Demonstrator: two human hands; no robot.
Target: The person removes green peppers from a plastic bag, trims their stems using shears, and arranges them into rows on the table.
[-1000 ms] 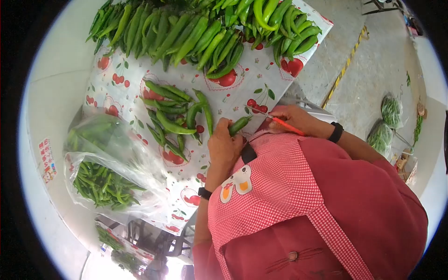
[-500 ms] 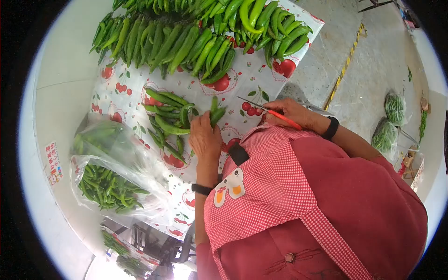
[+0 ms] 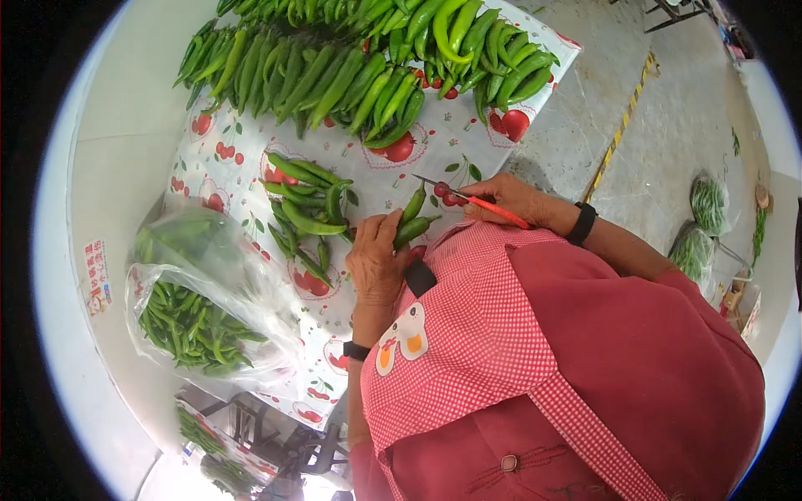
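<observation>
Green chili peppers (image 3: 414, 229) stick out from the fingers of my left hand (image 3: 376, 263), which is closed around their near ends; at least two show. Scissors with red handles (image 3: 499, 213) are in my right hand (image 3: 516, 200), their thin blades pointing left over the tablecloth, just right of the held peppers. The blades look nearly closed together and stand apart from the peppers. Left of my left hand lies a small loose pile of green chili peppers (image 3: 309, 224) on the cherry-print tablecloth (image 3: 238, 179).
Long rows of lined-up green peppers (image 3: 334, 83) fill the table's far side. A clear plastic bag (image 3: 280, 351) with many peppers inside sits at the left edge against the wall. Bagged greens (image 3: 708, 204) stand on the floor at right, beyond a yellow-black floor stripe (image 3: 622, 125).
My left hand has moved slightly right, away from the pile, with peppers in its fingers that now point toward the scissors. The scissors have shifted slightly left.
</observation>
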